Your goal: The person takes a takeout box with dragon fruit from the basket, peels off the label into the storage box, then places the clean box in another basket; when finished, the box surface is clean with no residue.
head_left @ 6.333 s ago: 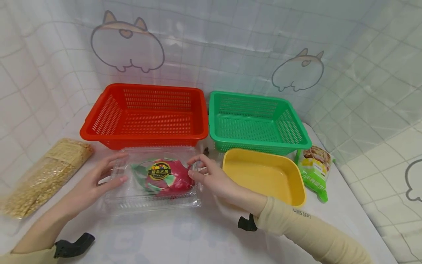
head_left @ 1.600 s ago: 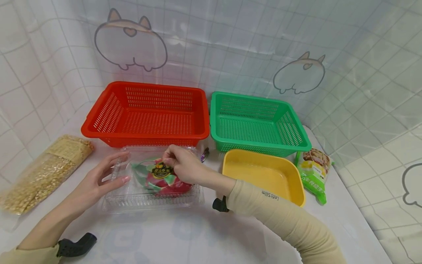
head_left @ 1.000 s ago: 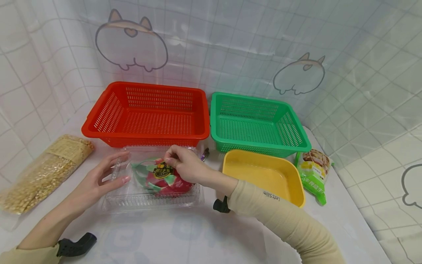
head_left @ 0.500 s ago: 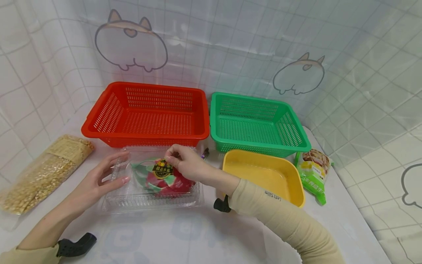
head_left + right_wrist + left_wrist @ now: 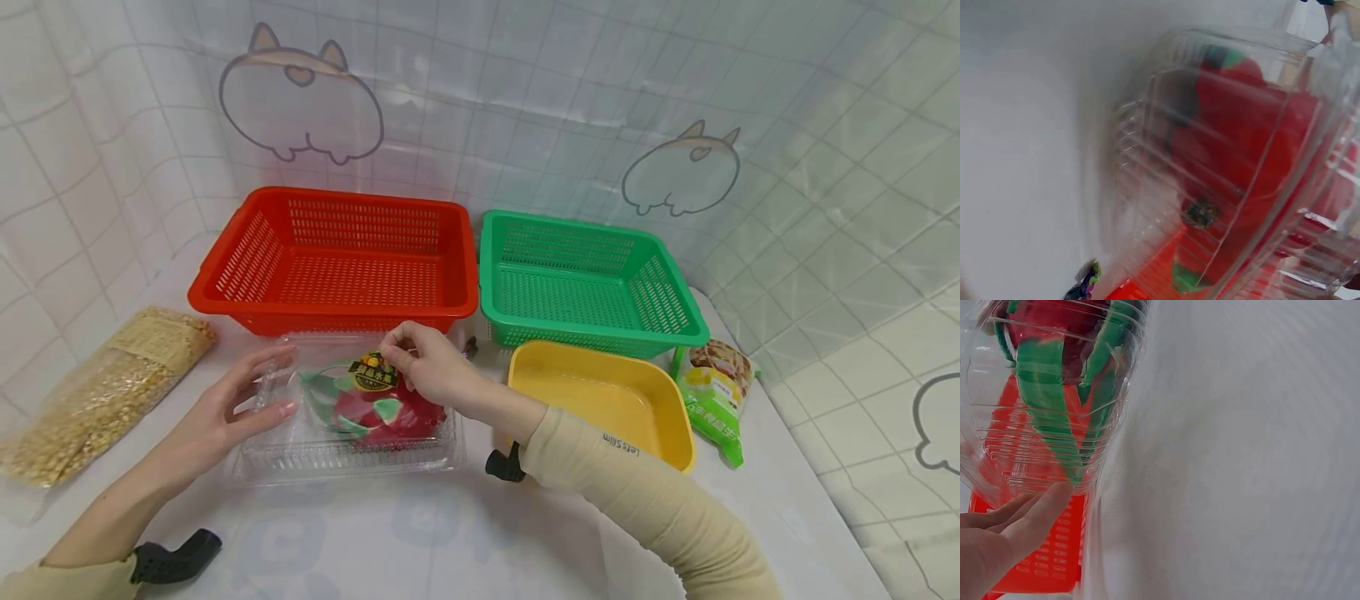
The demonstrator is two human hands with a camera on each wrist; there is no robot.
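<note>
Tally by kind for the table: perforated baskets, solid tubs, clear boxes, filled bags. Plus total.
Perforated baskets: 2 (red basket, green basket)
Solid tubs: 1 (yellow tub)
Clear boxes: 1 (clear plastic box)
Filled bags: 2 (see-through bag far left, green packet far right)
Total: 6

The right hand (image 5: pixel 431 362) covers one edge of the round black label (image 5: pixel 372 372), whose rim lettering is too small to read, and partly hides a small dark purple-wrapped item (image 5: pixel 470 347). The right forearm overlaps the shallow yellow plastic tub's (image 5: pixel 607 400) near-left corner. The head view's left edge crops the clear plastic bag of pale kernels (image 5: pixel 105 400). Seen from the right wrist, the ribbed clear plastic box (image 5: pixel 1141 150) is blurred.
</note>
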